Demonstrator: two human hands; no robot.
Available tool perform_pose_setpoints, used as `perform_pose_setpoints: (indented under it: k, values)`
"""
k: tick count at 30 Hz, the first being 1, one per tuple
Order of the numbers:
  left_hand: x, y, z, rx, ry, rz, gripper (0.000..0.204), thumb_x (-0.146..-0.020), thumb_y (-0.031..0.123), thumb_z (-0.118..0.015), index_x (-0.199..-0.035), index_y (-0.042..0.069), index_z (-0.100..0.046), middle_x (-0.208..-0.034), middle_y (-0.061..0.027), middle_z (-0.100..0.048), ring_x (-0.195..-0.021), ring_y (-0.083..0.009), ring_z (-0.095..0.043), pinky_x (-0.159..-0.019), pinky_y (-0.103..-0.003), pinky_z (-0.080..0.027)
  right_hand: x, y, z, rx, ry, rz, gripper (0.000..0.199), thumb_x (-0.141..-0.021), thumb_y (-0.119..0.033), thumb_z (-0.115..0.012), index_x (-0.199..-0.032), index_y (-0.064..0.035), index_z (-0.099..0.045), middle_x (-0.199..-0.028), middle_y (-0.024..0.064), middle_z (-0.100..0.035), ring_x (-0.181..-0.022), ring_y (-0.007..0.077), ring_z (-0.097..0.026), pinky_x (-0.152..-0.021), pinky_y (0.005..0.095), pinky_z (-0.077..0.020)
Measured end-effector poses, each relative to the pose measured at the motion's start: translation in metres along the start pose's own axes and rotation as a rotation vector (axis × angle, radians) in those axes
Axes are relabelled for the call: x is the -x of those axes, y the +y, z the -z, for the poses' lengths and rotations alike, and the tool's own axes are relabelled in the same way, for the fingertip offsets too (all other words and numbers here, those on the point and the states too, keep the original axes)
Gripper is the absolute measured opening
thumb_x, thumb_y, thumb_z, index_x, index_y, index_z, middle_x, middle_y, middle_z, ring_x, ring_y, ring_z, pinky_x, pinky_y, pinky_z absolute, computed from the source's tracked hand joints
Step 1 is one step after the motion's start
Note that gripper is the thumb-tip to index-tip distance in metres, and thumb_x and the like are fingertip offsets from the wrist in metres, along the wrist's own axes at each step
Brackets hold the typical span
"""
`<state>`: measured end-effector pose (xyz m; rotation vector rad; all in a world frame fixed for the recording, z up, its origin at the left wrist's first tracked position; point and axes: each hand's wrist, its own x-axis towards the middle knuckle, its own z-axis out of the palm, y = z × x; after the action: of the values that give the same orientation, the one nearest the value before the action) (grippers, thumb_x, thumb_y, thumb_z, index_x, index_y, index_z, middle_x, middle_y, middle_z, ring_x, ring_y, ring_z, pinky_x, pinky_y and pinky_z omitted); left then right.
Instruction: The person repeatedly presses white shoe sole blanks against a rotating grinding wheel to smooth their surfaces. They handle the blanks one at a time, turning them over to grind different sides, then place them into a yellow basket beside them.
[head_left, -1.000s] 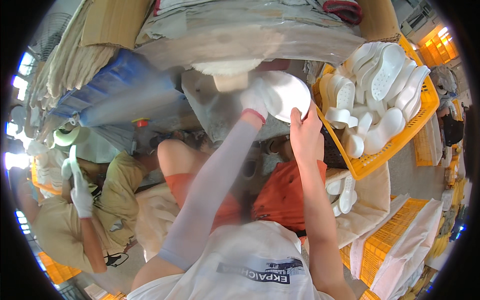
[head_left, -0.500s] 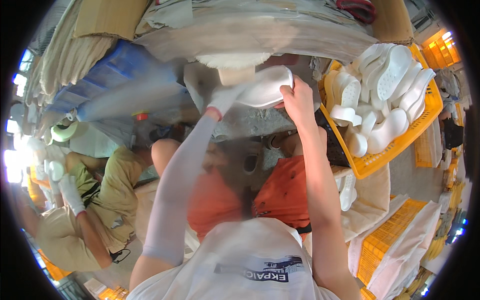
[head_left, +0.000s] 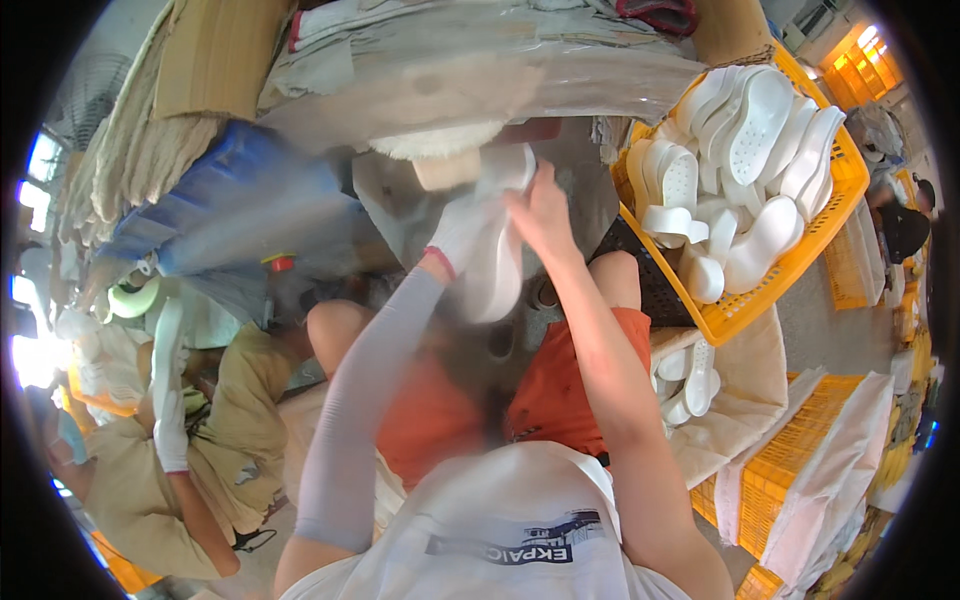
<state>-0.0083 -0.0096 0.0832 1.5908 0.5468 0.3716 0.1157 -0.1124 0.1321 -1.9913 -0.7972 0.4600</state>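
Note:
A white shoe sole (head_left: 494, 285) is held in front of me, its long side now pointing down toward my knees. My left hand (head_left: 467, 228), in a white glove with a red cuff, is closed round its left side. My bare right hand (head_left: 545, 212) grips its upper right edge. Just above the hands is a fluffy white buffing wheel (head_left: 437, 143), with a pale block (head_left: 447, 172) under it. The sole's upper end is close to this block; whether they touch I cannot tell. Haze or motion blurs the hands and sole.
A yellow crate (head_left: 735, 322) heaped with white soles stands at the right. Below it, a cloth-lined container (head_left: 748, 385) holds several more. Blue sheeting (head_left: 215, 190) hangs at the left. Beside me on the left sits a co-worker in tan clothes (head_left: 150, 500), a gloved hand (head_left: 170, 440) showing.
The sole has swung from lying sideways to hanging down toward me. My right hand has shifted left with it. The co-worker's gloved hand has moved, and the whole view has turned slightly.

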Motion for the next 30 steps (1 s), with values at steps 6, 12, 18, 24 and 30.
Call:
perform_pose_setpoints:
  k: [6,12,18,24,30]
  values:
    - [0.014,0.005,-0.036,0.675,0.084,0.208,0.031,-0.1,0.02,-0.064,-0.123,-0.001,-0.066,-0.115,-0.0089,-0.072,-0.1,-0.0182,-0.069,-0.091,-0.034,-0.057,0.062,0.009,0.019,0.08,-0.049,0.023,0.073,-0.088,-0.023,-0.066,-0.149,0.0027,-0.037,-0.119,0.0334,-0.067,-0.107,0.047,-0.069,-0.092,0.0485,-0.0551]
    - [0.058,0.049,-0.085,0.675,0.07,0.187,0.047,-0.098,0.023,-0.07,-0.132,-0.006,-0.058,-0.125,-0.0107,-0.067,-0.111,-0.0182,-0.065,-0.097,-0.033,-0.053,0.094,0.049,0.095,-0.394,-0.152,-0.225,0.051,-0.088,-0.012,-0.064,-0.136,0.0049,-0.063,-0.106,0.012,-0.073,-0.086,0.0167,-0.07,-0.08,0.0309,-0.0555]
    - [0.025,0.102,-0.103,0.425,0.241,0.16,0.049,-0.094,0.027,-0.075,-0.132,0.0,-0.058,-0.112,-0.0108,-0.068,-0.087,-0.0192,-0.07,-0.069,-0.034,-0.059,0.069,0.057,0.13,-0.648,-0.238,-0.276,0.041,-0.09,-0.014,-0.062,-0.126,0.0061,-0.067,-0.097,0.0091,-0.072,-0.084,0.0157,-0.068,-0.077,0.0289,-0.0528]
    - [0.044,0.085,-0.114,0.303,0.26,0.126,0.056,-0.096,0.028,-0.073,-0.142,0.002,-0.055,-0.12,-0.0116,-0.069,-0.099,-0.0193,-0.07,-0.078,-0.033,-0.059,0.085,0.056,0.126,-0.699,-0.195,-0.336,0.043,-0.087,-0.014,-0.062,-0.125,0.0074,-0.067,-0.102,0.0101,-0.073,-0.089,0.0161,-0.068,-0.082,0.0302,-0.0523]
    - [-0.029,0.04,-0.087,0.54,-0.099,-0.066,0.064,-0.101,0.044,-0.058,-0.147,0.0,-0.05,-0.139,-0.0167,-0.061,-0.124,-0.026,-0.061,-0.104,-0.041,-0.051,0.03,0.047,0.095,-0.806,0.003,0.014,0.033,-0.086,-0.009,-0.061,-0.113,0.0075,-0.068,-0.092,0.0093,-0.07,-0.076,0.0153,-0.065,-0.07,0.0297,-0.0523]
